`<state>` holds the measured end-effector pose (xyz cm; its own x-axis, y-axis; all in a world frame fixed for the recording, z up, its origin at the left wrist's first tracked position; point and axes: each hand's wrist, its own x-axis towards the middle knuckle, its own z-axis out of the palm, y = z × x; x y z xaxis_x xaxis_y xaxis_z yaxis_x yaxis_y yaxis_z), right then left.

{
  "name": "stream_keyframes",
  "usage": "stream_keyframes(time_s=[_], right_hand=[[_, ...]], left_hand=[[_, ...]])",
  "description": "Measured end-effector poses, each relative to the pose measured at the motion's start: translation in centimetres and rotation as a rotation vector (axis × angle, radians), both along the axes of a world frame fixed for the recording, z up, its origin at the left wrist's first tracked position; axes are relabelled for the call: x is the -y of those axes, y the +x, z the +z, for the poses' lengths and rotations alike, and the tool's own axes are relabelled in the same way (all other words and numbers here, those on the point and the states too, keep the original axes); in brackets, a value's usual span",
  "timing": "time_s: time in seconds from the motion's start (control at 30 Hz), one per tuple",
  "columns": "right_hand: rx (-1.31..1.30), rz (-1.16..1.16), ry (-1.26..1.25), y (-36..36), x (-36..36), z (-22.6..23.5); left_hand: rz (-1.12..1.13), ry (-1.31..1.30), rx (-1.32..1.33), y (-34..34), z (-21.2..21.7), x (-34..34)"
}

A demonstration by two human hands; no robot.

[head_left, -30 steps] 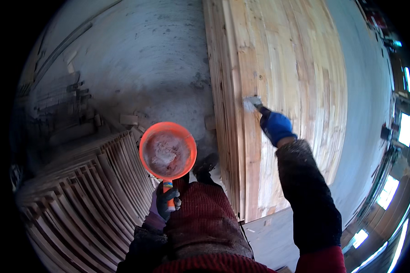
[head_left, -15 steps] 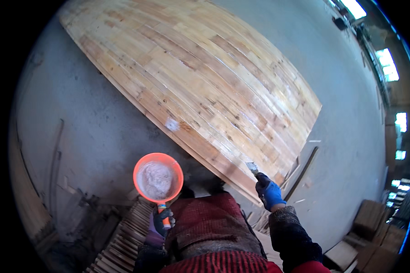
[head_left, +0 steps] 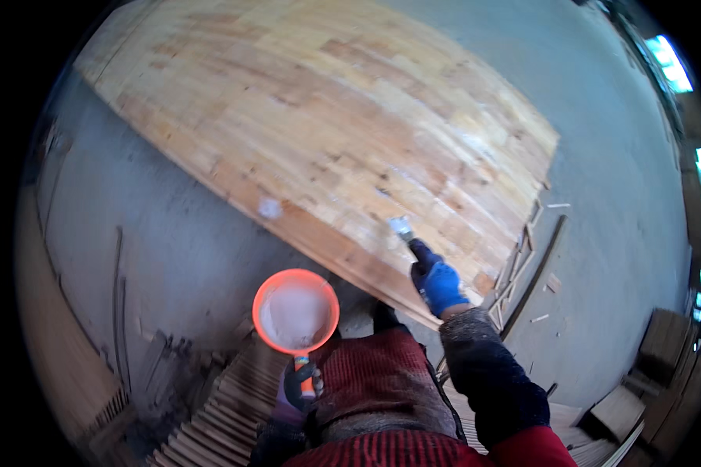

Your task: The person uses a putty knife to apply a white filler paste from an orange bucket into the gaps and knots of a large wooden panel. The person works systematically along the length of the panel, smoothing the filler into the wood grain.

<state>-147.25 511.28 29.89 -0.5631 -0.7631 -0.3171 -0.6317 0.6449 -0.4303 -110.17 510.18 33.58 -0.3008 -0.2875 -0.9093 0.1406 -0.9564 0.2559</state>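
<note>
My left hand [head_left: 297, 383] is wrapped round the handle of an orange pan [head_left: 258, 310] of white paste [head_left: 294, 311]; my right hand [head_left: 439, 285] is clamped on a scraper [head_left: 401, 227].
Its blade is at the wood panel [head_left: 288, 101] ahead, grey floor [head_left: 607, 171] beyond. I seem mid-spread; the next stroke likely calls for a flat, steady blade.

Smooth wood with glossy patches in the panel [head_left: 327, 167]; smooth orange plastic in the pan [head_left: 296, 273]; matt paste [head_left: 292, 311] within; metallic-looking blade on the scraper [head_left: 401, 227]; ribbed cloth in the red garment [head_left: 370, 373].
</note>
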Motion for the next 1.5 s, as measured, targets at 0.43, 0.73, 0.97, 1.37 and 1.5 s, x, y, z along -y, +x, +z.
stream_keyframes(time_s=[0.43,0.73,0.97,1.37,1.5], right_hand=[[0.171,-0.446,-0.051,0.2,-14.3,3.0],[0.232,-0.677,-0.042,-4.7,-21.6,3.6],[0.194,-0.584,-0.131,-9.4,-20.2,3.9],[0.212,-0.375,-0.266,-8.7,-10.0,4.7],[0.213,-0.372,-0.138,-4.4,-4.4,6.6]], left_hand=[[-0.293,-0.08,0.022,-4.3,1.6,4.2],[-0.45,0.01,-0.051,-15.4,1.1,4.3],[-0.312,0.101,-0.153,-17.4,2.8,3.5],[0.173,-0.039,-0.066,-5.5,4.6,8.0],[0.25,-0.102,-0.067,4.3,1.3,10.5]])
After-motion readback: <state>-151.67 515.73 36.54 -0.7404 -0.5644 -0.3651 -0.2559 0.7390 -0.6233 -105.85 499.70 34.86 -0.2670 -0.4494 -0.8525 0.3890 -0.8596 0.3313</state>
